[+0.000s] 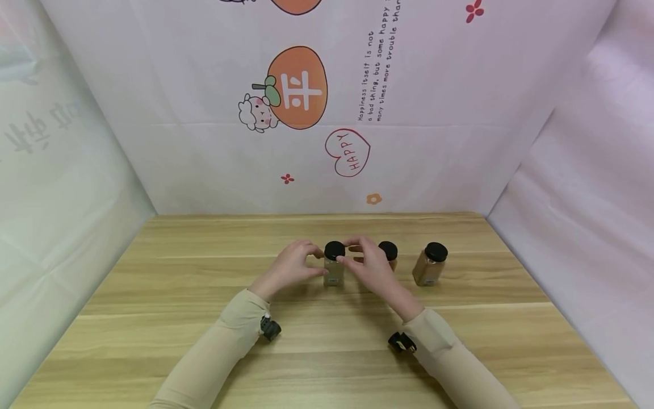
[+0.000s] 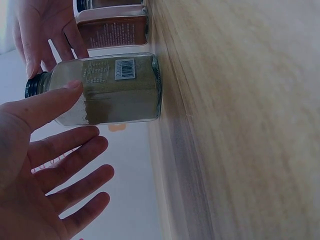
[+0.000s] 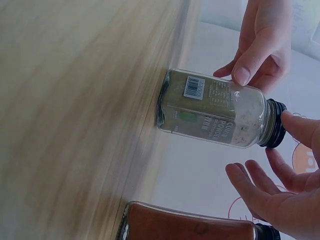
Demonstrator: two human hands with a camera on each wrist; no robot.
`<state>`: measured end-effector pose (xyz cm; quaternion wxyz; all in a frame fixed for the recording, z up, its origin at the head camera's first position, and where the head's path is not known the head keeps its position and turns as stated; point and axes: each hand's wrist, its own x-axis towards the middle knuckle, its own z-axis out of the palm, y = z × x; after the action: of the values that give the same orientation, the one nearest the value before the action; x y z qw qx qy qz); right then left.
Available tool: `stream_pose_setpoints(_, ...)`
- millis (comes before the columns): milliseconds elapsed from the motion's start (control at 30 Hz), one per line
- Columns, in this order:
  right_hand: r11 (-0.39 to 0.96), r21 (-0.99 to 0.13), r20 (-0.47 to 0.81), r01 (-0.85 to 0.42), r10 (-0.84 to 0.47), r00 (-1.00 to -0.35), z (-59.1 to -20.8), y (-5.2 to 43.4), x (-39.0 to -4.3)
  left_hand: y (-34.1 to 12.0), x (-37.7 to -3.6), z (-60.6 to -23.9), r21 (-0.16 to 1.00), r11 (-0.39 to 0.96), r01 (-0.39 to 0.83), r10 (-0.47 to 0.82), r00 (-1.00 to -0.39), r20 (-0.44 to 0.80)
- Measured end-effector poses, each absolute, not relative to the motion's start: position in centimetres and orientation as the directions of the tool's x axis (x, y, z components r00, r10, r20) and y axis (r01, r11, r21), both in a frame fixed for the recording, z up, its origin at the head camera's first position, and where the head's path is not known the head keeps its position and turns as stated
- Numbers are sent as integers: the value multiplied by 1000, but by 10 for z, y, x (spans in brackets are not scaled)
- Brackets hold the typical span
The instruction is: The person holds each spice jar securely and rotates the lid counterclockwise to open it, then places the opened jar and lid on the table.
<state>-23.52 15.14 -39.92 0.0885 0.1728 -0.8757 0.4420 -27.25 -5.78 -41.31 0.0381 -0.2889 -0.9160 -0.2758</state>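
A clear glass spice jar (image 1: 334, 275) of greenish-brown powder stands upright on the wooden table. "Cumin powder" is legible on its label in the right wrist view, and its lid (image 3: 274, 124) is black and screwed on. My left hand (image 1: 290, 266) is at the jar's left side, its thumb (image 2: 65, 100) against the glass while the other fingers stay spread and fairly straight. From the right, my right hand (image 1: 374, 267) pinches the lid between thumb and forefinger. Its remaining fingers are held away from the jar.
Close to the right hand stands a jar of reddish-brown powder (image 3: 185, 224), partly hidden by that hand in the head view. Farther right is another black-lidded jar (image 1: 429, 267) with brown powder. A printed white cloth (image 1: 434, 159) rises behind the table (image 1: 327, 369).
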Motion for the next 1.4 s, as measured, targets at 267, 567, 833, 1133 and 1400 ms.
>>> stream_pose_setpoints(267, 505, -768, 312, -393, -240, -919, -400, 153, -235, -58, -272, -413, 479, 684, 550, 507, -831, 230)
stream_pose_setpoints(567, 503, -775, 319, -384, -213, -923, -401, 152, -237, -57, -272, -413, 480, 683, 551, 508, -830, 231)
stream_pose_setpoints(833, 478, -771, 315, -421, -288, -904, -402, 156, -244, -58, -271, -411, 495, 675, 548, 512, -830, 220)
stream_pose_setpoints(1133, 502, -733, 276, -460, -398, -875, -399, 162, -247, -58, -272, -410, 489, 673, 555, 517, -826, 227)
stream_pose_setpoints(1400, 502, -702, 267, -505, -472, -840, -399, 167, -249, -59, -272, -412, 485, 667, 566, 527, -818, 230)
